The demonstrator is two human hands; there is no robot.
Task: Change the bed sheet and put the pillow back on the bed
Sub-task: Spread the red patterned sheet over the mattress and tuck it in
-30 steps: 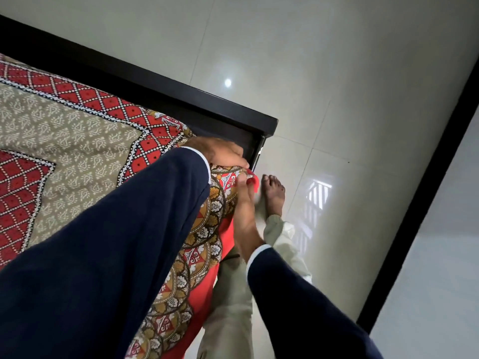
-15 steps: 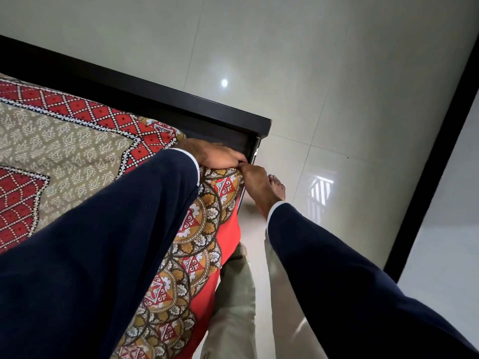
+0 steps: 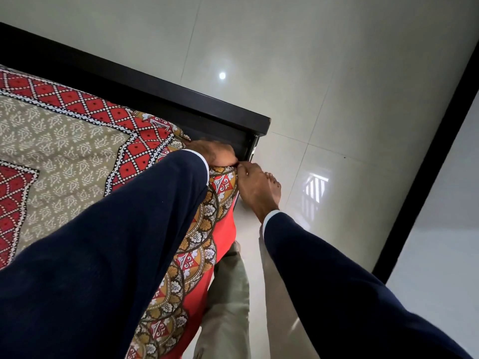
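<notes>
Head view. A patterned bed sheet (image 3: 77, 141) is seen spread over the bed, with a beige printed centre, a red diamond border and a band of ochre medallions running along the near side. The sheet's red edge (image 3: 223, 244) is seen hanging down over the side of the mattress. A dark bed frame (image 3: 160, 99) is noted along the far edge of the mattress, ending in a square corner at upper centre.

The left hand (image 3: 212, 155) is pressed down at the mattress corner, just inside the frame's end, fingers curled onto the sheet; whether cloth is pinched in it cannot be told. The right hand (image 3: 255, 187) is placed at the same corner from the outer side, fingertips bunched against the sheet's edge where it turns over the corner, touching the left hand; it appears closed on the cloth. Both forearms are covered by dark blue sleeves (image 3: 103, 255), which hide much of the near part of the bed.

Little room is seen between the corner of the mattress and the frame. Beyond the frame and to the right, a glossy tiled floor (image 3: 337, 73) is seen lying open, with light reflections on it. A dark strip (image 3: 425, 161) is noted running diagonally across the floor on the right. Light trousers (image 3: 228, 301) are seen close against the bed's side, below the hands. The pillow is not seen in this view.
</notes>
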